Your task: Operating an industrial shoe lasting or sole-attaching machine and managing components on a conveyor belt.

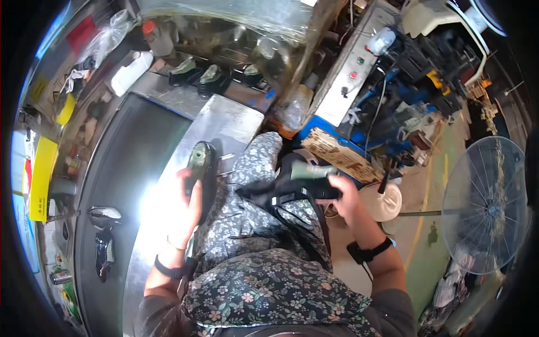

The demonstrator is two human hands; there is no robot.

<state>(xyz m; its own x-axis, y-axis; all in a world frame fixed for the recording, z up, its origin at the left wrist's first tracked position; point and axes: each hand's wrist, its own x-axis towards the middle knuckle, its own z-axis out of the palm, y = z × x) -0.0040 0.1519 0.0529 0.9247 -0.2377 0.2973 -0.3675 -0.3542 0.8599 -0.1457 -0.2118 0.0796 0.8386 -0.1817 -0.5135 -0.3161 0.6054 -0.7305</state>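
My left hand (190,205) is wrapped around the side of a black shoe (208,185) with a dull green last in it, at the edge of the metal table. A small dark hole shows in the top of the last. Over my lap, my right hand (345,196) grips one end of a second black shoe (300,190), whose toe points left. Pale green shows along its upper side, and the shoe is blurred by motion. A floral apron (269,281) covers my lap beneath it.
A dark conveyor belt (135,140) runs along the left, carrying a black shoe (104,255) and a silvery shoe-shaped piece (105,214). Several shoes on lasts (213,81) stand behind the metal table (236,115). A control panel (351,70) and a large fan (487,208) are on the right.
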